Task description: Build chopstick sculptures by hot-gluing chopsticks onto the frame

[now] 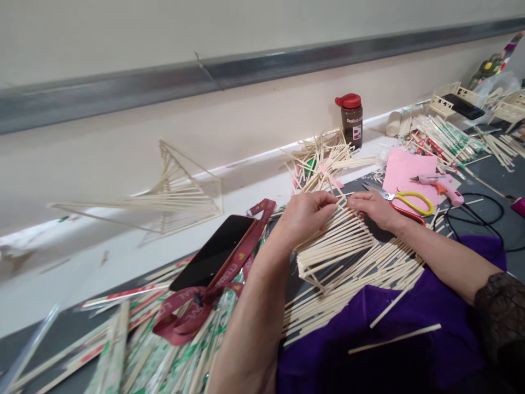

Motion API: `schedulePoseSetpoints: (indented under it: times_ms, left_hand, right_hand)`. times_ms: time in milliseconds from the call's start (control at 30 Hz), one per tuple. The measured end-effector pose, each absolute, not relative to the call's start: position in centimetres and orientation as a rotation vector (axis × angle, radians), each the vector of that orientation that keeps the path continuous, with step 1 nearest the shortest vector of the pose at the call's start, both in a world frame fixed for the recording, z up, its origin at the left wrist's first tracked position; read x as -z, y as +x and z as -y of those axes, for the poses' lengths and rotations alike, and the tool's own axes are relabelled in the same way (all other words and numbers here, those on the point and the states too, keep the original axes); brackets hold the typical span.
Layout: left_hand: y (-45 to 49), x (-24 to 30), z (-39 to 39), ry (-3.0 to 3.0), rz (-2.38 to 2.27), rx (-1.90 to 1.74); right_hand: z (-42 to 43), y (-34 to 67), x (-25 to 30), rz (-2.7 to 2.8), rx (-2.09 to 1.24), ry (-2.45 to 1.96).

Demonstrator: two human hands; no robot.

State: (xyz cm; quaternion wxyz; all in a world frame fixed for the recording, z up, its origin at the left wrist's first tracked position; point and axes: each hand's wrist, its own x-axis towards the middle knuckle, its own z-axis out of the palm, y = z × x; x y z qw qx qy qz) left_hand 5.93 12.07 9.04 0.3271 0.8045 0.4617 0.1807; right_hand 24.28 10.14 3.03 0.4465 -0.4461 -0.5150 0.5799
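A small frame built of pale wooden chopsticks (336, 241) stands tilted over the work surface, its rungs side by side like slats. My left hand (305, 216) is closed at its far end, thumb and fingertips pinching near the top corner. Right beside it, my right hand (373, 209) pinches the same corner from the other side. The exact contact under the fingertips is partly hidden. Beneath the frame lies a spread of loose chopsticks (385, 271), some reaching onto the purple cloth (381, 312) on my lap.
Scissors (410, 201) and a pink glue gun (441, 186) with its black cord lie at right. A phone (213, 251) with a red lanyard rests at left on wrapped chopsticks (164, 334). A twisted stick model (176, 202) and a bottle (351, 123) stand by the wall.
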Motion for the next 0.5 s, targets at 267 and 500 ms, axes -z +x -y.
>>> schedulePoseSetpoints:
  times_ms: [267,500]
  left_hand:
    - [6.01,-8.95,-12.23,2.097,-1.185,-0.459]
    - [5.96,-8.41,-12.53,2.046,-1.153,-0.469]
  right_hand:
    - [-10.16,24.28,-2.85,1.262,-1.457,-1.108]
    - [-10.18,24.37,-2.66,1.27,-1.443,-1.1]
